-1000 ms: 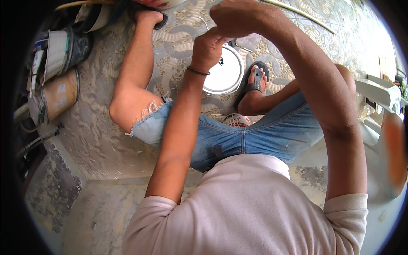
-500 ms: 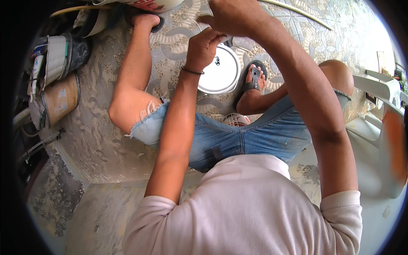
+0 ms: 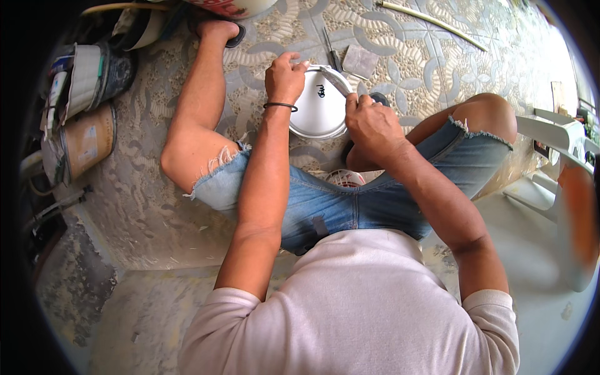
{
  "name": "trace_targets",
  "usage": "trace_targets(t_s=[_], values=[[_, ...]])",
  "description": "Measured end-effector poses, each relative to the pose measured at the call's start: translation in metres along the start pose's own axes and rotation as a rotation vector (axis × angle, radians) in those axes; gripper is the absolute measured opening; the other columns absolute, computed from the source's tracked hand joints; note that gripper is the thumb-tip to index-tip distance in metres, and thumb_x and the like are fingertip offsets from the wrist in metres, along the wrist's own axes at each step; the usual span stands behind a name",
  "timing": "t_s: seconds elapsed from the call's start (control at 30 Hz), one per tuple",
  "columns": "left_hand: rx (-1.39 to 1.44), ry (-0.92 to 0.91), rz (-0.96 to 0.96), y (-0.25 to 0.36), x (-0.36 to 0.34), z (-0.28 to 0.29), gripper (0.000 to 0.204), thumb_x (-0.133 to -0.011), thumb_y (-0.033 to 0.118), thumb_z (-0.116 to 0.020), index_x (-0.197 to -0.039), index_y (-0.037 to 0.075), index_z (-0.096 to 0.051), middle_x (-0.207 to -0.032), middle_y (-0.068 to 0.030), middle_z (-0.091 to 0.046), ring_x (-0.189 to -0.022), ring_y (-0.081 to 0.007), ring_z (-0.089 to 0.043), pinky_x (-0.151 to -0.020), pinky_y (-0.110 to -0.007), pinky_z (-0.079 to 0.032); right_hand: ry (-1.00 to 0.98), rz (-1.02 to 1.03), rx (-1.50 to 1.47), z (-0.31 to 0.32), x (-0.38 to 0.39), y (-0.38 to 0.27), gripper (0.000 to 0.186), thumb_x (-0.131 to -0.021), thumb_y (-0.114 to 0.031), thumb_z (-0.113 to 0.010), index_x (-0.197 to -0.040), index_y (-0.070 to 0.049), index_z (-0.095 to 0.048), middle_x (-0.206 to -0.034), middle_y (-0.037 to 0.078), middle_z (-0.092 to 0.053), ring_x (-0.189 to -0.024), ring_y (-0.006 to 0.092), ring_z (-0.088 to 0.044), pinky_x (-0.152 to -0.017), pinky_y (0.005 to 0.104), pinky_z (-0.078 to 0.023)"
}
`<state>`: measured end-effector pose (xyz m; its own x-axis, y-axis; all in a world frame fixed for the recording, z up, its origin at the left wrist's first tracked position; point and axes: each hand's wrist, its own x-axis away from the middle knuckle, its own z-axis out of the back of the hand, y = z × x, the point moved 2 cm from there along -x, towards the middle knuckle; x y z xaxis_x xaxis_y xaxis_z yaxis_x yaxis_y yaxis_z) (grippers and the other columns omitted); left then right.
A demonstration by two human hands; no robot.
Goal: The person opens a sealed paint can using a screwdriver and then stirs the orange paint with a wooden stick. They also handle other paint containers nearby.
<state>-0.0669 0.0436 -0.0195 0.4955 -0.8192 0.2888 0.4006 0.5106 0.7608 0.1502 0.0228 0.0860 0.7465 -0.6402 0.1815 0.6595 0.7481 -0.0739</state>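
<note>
Right hand (image 3: 375,122): closed on a grey flat-bladed tool (image 3: 337,81), the blade slanting up and left from the fingers along the far right rim of the lid. Whether its edge sits under the rim or on top cannot be told.

Left hand (image 3: 285,78): at the upper left rim, fingers curled, thumb toward the lid. Pinching or merely resting, cannot tell.

White bucket (image 3: 317,114): on the patterned floor (image 3: 269,125) in front of the person, between the legs, lid on, dark marking on top.

Handling notes (judgement): seat the blade flat against the rim before any force; use short, even pressure, shifting a little round the edge each time. Brace with the left hand, fingers out of the blade's line in case it slips.

Edges and room: right sandal (image 3: 379,99) just beyond the right hand, so limit swings that way. Screwdriver-like tool (image 3: 335,60) and square grey tile (image 3: 360,60) lie just past the far rim. More room at left, up to the left leg (image 3: 199,94). Farther out: pale pole (image 3: 431,25) at upper right, white plastic chair (image 3: 553,134) at right, tan bucket (image 3: 92,144) at left.
</note>
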Motion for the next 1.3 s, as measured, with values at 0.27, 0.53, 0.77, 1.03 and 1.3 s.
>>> trace_targets(t_s=[0.27,0.53,0.77,1.03,1.3], values=[[0.279,-0.057,-0.138,-0.003,-0.011,-0.009,0.021,-0.091,0.005,-0.074,-0.112,0.003,-0.079,-0.095,-0.0081,-0.080,-0.088,-0.0134,-0.075,-0.078,-0.028,-0.058,-0.290,-0.094,-0.281,0.031,-0.049,0.092,0.018,-0.102,-0.022,-0.061,-0.108,-0.012,-0.075,-0.093,0.015,-0.076,-0.096,0.0370,-0.073,-0.084,0.0495,-0.059],[-0.091,-0.109,-0.183,0.018,0.005,0.014,0.030,-0.088,0.008,-0.077,-0.117,0.013,-0.080,-0.096,-0.0071,-0.079,-0.091,-0.0209,-0.075,-0.082,-0.036,-0.059,-0.151,0.021,-0.282,0.027,-0.053,0.102,0.015,-0.100,-0.018,-0.061,-0.100,-0.009,-0.073,-0.089,0.017,-0.074,-0.092,0.0385,-0.072,-0.080,0.0517,-0.056],[-0.412,-0.018,-0.246,0.038,0.031,0.016,0.036,-0.083,0.011,-0.081,-0.118,0.015,-0.077,-0.107,-0.0092,-0.075,-0.102,-0.0334,-0.072,-0.086,-0.046,-0.058,-0.189,0.049,-0.242,0.022,-0.051,0.106,0.025,-0.105,-0.023,-0.062,-0.120,-0.009,-0.076,-0.096,0.018,-0.076,-0.092,0.0376,-0.074,-0.081,0.0483,-0.058],[-0.295,0.011,-0.549,0.041,0.047,-0.009,0.044,-0.082,0.009,-0.082,-0.126,0.011,-0.074,-0.129,-0.0090,-0.072,-0.126,-0.0347,-0.065,-0.105,-0.042,-0.053,-0.186,0.094,-0.194,0.023,-0.052,0.101,0.023,-0.104,-0.019,-0.062,-0.120,-0.007,-0.074,-0.090,0.018,-0.075,-0.089,0.0372,-0.074,-0.080,0.0486,-0.058],[-0.303,-0.003,-0.546,0.028,0.054,-0.026,0.048,-0.085,0.007,-0.076,-0.132,0.014,-0.070,-0.128,-0.0101,-0.071,-0.136,-0.0389,-0.058,-0.116,-0.056,-0.041,-0.270,0.188,-0.133,0.050,-0.071,0.078,0.016,-0.084,-0.003,-0.064,-0.097,-0.001,-0.074,-0.092,0.018,-0.076,-0.096,0.0364,-0.075,-0.083,0.0453,-0.060]])
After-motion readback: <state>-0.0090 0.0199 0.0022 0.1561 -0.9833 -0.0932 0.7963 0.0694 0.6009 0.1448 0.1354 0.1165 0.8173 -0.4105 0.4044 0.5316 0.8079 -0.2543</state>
